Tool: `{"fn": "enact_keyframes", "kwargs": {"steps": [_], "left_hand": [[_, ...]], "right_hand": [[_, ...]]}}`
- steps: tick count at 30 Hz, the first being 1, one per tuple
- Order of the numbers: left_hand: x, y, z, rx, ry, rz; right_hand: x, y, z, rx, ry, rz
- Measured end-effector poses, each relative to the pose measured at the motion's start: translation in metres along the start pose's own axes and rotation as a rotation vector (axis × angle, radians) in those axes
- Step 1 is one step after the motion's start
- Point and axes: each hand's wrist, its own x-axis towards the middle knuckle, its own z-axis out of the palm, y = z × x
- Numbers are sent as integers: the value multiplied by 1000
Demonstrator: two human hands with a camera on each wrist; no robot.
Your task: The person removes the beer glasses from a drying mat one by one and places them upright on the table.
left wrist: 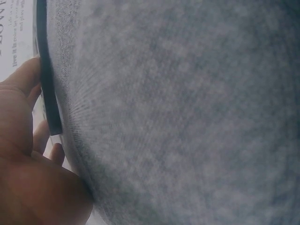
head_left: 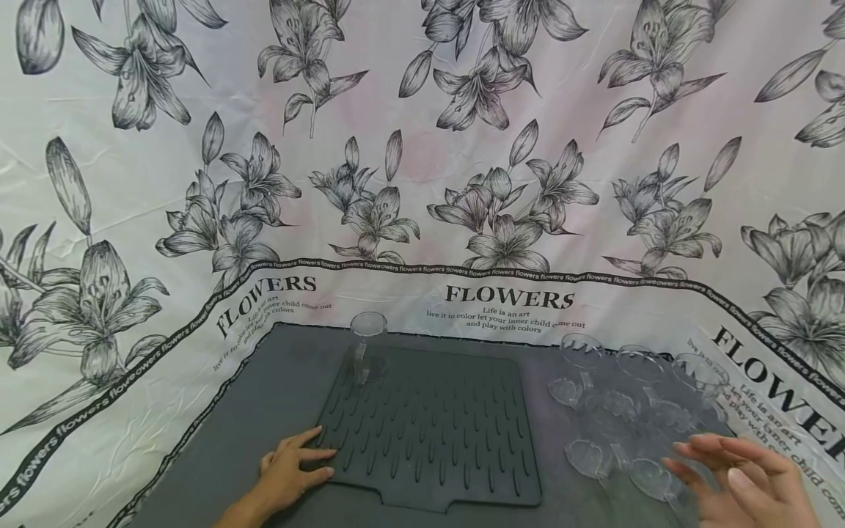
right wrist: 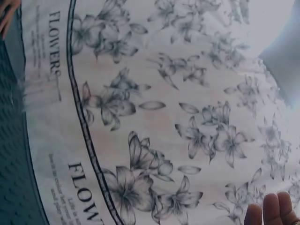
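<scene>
A dark ridged drying mat [head_left: 422, 440] lies flat in front of me, with a spouted lip at its near edge. My left hand [head_left: 293, 463] touches the mat's left edge with its fingertips, fingers extended. In the left wrist view, the fingers of that hand [left wrist: 21, 122] meet the mat's dark side [left wrist: 49, 89]. On the mat's back left corner stands a clear cup [head_left: 368, 352] with a handle. My right hand [head_left: 746, 473] is raised beside several clear cups [head_left: 587, 458], its fingers loosely bent and nothing between them. Only its fingertips [right wrist: 271, 211] show in the right wrist view.
The clear cups stand grouped on the grey table [head_left: 231, 425], to the right of the mat. Behind and at both sides hangs a white cloth [head_left: 396, 293] printed with flowers and lettering.
</scene>
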Motion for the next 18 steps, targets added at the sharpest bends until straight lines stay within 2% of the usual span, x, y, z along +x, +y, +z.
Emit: {"fn": "enact_keyframes", "kwargs": {"steps": [4, 6, 9, 12, 13, 16, 18], "left_hand": [[1, -1, 0, 3, 2, 2], [1, -1, 1, 9, 4, 2], [0, -2, 1, 11, 3, 2], [0, -1, 1, 11, 6, 4], [0, -1, 1, 10, 8, 7], [0, -1, 1, 11, 14, 15], [0, 0, 1, 12, 15, 12]], "right_hand": [[4, 20, 20, -181, 112, -20], [6, 29, 27, -207, 125, -6], [11, 40, 38, -228, 105, 27], [18, 51, 55, -397, 141, 63], [21, 55, 60, -397, 129, 73], [28, 65, 74, -549, 139, 134], [32, 73, 77, -568, 90, 162]]}}
